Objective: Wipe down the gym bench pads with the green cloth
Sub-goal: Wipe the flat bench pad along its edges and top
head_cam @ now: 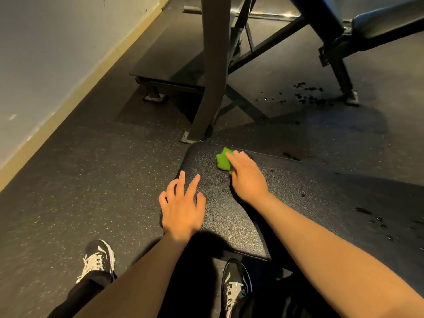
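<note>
My right hand (246, 177) is just above the middle of the frame, fingers laid out fairly flat on the crumpled bright green cloth (223, 160), pressing it onto the black, leather-grained vinyl bench pad (229, 216). The cloth sits near the pad's far left corner, with most of it poking out past my fingertips. I'm holding it under a flat hand instead of pinching it, so the whole wad drags across the surface.

My left hand (181, 210) is at centre frame with its fingers spread wide and nothing in it, over the pad's left edge. I reckon it's there to brace me and steady the bench while I lean in (whether the palm actually bears down, I can't tell).

Towards the right edge of the frame, dark wet droplets (362, 211) are scattered on the pad, well apart from the cloth. By my judgement that stretch hasn't been wiped, so the sweep should head that way.

More splashes dot the speckled black rubber floor (309, 97) in the upper right, below a second padded bench (378, 21), which is probably the next pad to wipe.
</note>
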`<action>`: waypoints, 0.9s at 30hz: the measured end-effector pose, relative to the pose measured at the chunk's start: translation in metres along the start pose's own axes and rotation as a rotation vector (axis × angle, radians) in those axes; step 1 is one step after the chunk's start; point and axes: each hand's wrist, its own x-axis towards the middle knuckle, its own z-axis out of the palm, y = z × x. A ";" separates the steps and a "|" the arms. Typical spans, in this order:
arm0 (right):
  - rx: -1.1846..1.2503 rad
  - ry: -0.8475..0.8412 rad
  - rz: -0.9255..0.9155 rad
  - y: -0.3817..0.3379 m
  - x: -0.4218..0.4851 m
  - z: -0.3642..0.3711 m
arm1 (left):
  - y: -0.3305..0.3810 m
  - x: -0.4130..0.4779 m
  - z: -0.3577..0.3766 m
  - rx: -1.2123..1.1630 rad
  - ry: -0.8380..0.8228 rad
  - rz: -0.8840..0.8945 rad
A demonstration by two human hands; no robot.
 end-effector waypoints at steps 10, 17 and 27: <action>-0.096 0.070 0.203 -0.008 -0.001 0.010 | -0.001 -0.001 0.001 -0.029 0.019 0.008; 0.034 -0.068 -0.079 -0.048 -0.035 0.019 | -0.001 -0.001 0.001 -0.028 0.024 0.002; -0.142 0.052 0.243 0.015 0.014 0.002 | 0.000 -0.001 0.000 -0.045 0.006 0.010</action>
